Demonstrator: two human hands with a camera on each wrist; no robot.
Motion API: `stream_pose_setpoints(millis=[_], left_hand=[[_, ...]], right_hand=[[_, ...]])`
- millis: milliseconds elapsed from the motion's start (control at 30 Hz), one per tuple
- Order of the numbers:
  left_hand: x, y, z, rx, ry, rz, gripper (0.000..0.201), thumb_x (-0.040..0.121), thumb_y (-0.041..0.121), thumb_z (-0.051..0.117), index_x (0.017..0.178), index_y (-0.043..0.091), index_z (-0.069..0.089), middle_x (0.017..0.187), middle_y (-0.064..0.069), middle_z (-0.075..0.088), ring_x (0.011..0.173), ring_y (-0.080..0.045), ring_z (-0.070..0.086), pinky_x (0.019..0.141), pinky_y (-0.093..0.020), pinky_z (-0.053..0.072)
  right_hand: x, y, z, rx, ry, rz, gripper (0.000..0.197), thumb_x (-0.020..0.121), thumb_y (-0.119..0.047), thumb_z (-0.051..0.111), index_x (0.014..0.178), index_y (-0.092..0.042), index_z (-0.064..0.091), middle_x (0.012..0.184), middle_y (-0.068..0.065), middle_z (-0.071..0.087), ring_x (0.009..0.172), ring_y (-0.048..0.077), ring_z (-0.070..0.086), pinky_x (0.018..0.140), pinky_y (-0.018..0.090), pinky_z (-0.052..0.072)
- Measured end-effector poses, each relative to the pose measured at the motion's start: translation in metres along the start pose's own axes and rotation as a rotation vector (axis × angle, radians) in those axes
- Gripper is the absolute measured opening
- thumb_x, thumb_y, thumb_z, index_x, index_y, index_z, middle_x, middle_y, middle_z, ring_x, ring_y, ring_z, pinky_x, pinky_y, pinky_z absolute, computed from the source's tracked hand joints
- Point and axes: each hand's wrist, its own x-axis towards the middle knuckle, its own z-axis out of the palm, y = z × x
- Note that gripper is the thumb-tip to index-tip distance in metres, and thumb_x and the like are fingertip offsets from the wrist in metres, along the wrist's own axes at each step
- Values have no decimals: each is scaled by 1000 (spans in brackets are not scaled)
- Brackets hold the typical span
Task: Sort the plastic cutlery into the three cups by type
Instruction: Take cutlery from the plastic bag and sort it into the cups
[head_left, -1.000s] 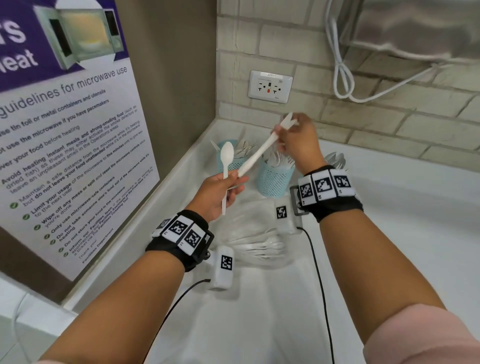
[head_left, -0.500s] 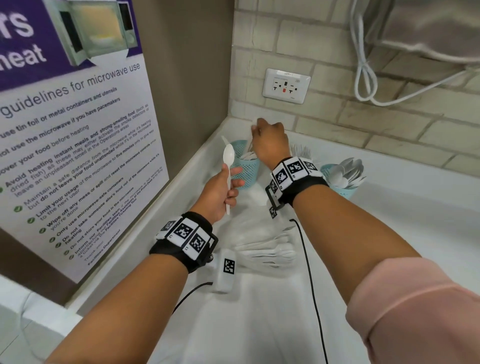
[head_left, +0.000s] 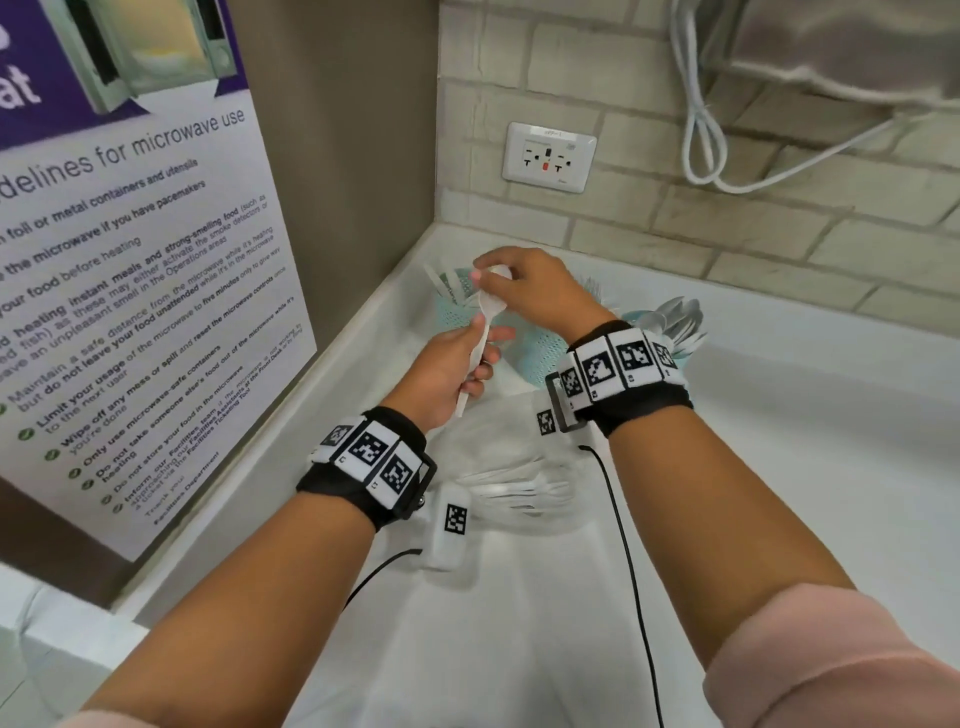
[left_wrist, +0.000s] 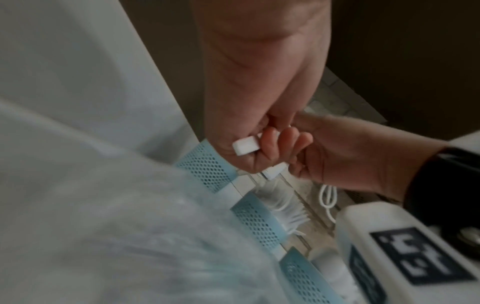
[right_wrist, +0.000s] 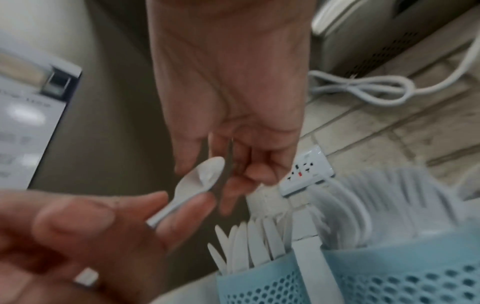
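My left hand (head_left: 457, 364) grips the handle of a white plastic spoon (head_left: 488, 312) and holds it upright in front of the cups. My right hand (head_left: 524, 291) arches over it, thumb and fingers closing on the spoon's bowl (right_wrist: 205, 174). The handle's end (left_wrist: 245, 147) sticks out under my curled left fingers. Three teal mesh cups stand along the back wall: the left cup (right_wrist: 259, 288) holds knives (right_wrist: 246, 242), the middle cup (head_left: 540, 348) holds forks (left_wrist: 288, 214), and the right cup (head_left: 680, 353) holds spoons.
A clear bag of unsorted white cutlery (head_left: 514, 478) lies on the white counter (head_left: 779, 493) between my wrists. A poster wall (head_left: 130, 312) closes the left side. A brick wall with a socket (head_left: 548, 156) and a white cable (head_left: 701, 130) runs behind the cups.
My right hand, which held a knife a second ago and reached into the left cup, has come back empty onto the spoon's bowl. My left hand has kept hold of the spoon.
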Motion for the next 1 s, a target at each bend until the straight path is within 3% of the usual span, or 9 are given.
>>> stream_pose_setpoints(millis=[100, 167, 233, 300, 367, 467, 700, 900, 1000], left_hand=[[-4, -1, 17, 98, -58, -2, 36, 101, 35, 37, 100, 11, 64, 65, 5, 44, 46, -2, 36, 39, -11, 27], [-7, -6, 24, 208, -92, -29, 33, 100, 31, 41, 105, 10, 65, 68, 5, 50, 52, -3, 41, 44, -11, 34], [-10, -13, 28, 351, -129, -81, 32, 99, 28, 45, 111, 5, 63, 73, 2, 59, 58, -5, 51, 51, -11, 42], [-12, -19, 31, 561, -161, -135, 30, 97, 24, 50, 110, 1, 62, 80, -3, 64, 66, -9, 57, 61, -14, 50], [-11, -24, 32, 932, -214, -110, 30, 95, 23, 53, 107, -3, 63, 93, -10, 65, 79, -18, 59, 76, -23, 52], [-14, -28, 32, 1444, -338, -57, 43, 91, 31, 59, 123, 3, 59, 125, -9, 60, 111, -24, 56, 96, -31, 42], [-12, -38, 24, 1651, -495, -116, 59, 82, 32, 70, 132, 7, 49, 129, -6, 55, 116, -23, 53, 97, -30, 42], [-11, -43, 21, 1625, -509, -133, 57, 83, 35, 69, 130, 7, 51, 129, -6, 56, 115, -23, 53, 95, -29, 41], [-11, -42, 22, 1601, -506, -137, 60, 83, 42, 66, 130, 7, 51, 129, -4, 56, 115, -22, 54, 94, -28, 41]], right_hand=[[-23, 16, -17, 110, 31, 49, 18, 89, -15, 62, 102, -4, 68, 82, -9, 61, 48, -8, 54, 48, 7, 42], [-33, 28, -35, 96, 204, 128, 20, 89, -14, 62, 107, -5, 65, 84, 0, 60, 44, -5, 55, 42, 5, 37], [-41, 40, -60, 43, 445, 213, 31, 88, -21, 63, 117, -11, 58, 91, 7, 60, 57, 7, 61, 52, 14, 49], [-50, 47, -88, -20, 667, 255, 30, 89, -26, 60, 115, -11, 58, 96, 12, 64, 77, 27, 64, 71, 33, 55], [-61, 48, -112, -139, 827, 254, 23, 93, -24, 53, 109, -10, 62, 100, 12, 67, 88, 28, 62, 71, 30, 47], [-72, 48, -130, -292, 941, 228, 24, 97, -23, 45, 105, -9, 62, 99, 12, 68, 92, 28, 60, 65, 27, 35], [-65, 76, -101, -709, 724, 140, 27, 93, -18, 45, 101, -12, 70, 92, 16, 71, 93, 33, 55, 72, 34, 36], [-65, 106, -69, -725, 410, 256, 30, 99, -23, 41, 116, -17, 64, 103, 17, 65, 117, 32, 42, 90, 40, 31], [-63, 108, -64, -701, 273, 335, 38, 101, -30, 31, 110, -13, 64, 112, 15, 59, 122, 32, 37, 95, 44, 28]])
